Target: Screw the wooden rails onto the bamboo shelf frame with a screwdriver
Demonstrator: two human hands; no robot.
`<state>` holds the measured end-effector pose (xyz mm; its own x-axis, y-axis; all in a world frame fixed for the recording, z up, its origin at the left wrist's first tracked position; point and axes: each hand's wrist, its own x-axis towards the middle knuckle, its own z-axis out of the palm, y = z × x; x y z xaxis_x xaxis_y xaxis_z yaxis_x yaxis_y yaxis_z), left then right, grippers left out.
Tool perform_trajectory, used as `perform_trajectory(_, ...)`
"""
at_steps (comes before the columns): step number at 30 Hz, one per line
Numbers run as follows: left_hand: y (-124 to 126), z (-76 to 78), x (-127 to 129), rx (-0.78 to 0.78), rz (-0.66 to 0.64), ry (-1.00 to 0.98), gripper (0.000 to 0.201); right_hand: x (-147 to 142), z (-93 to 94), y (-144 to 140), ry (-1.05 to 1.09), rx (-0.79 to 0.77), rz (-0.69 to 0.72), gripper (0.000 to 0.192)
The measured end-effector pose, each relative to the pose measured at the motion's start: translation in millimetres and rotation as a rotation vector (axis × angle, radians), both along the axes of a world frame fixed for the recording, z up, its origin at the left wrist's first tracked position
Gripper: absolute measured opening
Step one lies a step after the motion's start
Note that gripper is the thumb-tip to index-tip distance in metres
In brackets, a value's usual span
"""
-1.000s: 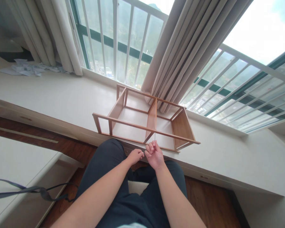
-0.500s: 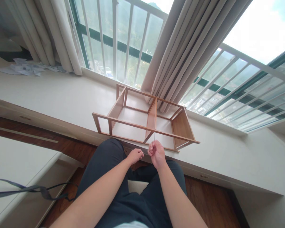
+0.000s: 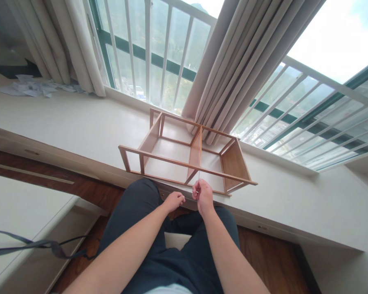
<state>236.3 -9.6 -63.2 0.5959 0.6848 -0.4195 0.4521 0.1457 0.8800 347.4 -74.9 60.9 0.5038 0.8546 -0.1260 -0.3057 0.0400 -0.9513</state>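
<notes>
Brown wooden open frame [image 3: 196, 150] is joined, work seemingly unfinished: right hand [image 3: 205, 197] pinches thin pale rod [image 3: 199, 174], left hand [image 3: 173, 201] curled, grasp unclear.

The person wears trousers [image 3: 162, 265] of a very dark blue, almost black, and their cloth looks plain, with some soft creases at the lap. At the waist of these trousers, I can see a small edge of a top [image 3: 168, 290], which is pale, close to white with a slightly bluish tone. Over the trousers, both forearms [image 3: 125, 253] are bare and become thinner toward the wrists; the left hand [image 3: 174, 201] and the right hand [image 3: 205, 197] are bare too.
</notes>
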Motion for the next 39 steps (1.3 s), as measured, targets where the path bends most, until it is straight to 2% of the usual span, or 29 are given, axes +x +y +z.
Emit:
perform_trajectory(12, 0, 1.6, 0, -0.001, 0.001, -0.009, 0.022, -8, 8.9, -2, -0.061, -0.037, -0.001, 0.039)
perform_trajectory(15, 0, 2.9, 0, 0.001, -0.001, -0.001, 0.023, -5, 11.5, -3, -0.271, -0.103, -0.030, 0.043)
perform_trajectory(20, -1, 4.4, 0, -0.002, 0.003, -0.002, 0.023, 3, 19.0, -7, -0.866, -0.228, -0.088, 0.039)
perform_trajectory(24, 0, 1.1, 0, -0.001, 0.004, -0.005, 0.023, 8, 26.4, -5, -1.071, -0.284, -0.079, 0.036)
perform_trajectory(30, 0, -2.3, 0, 0.006, 0.002, -0.012, 0.022, 11, 32.2, -1, -1.169, -0.323, -0.054, 0.034)
perform_trajectory(39, 0, 6.3, -1, -0.007, 0.001, -0.005, 0.021, 10, 31.6, -3, -1.221, -0.356, -0.030, 0.033)
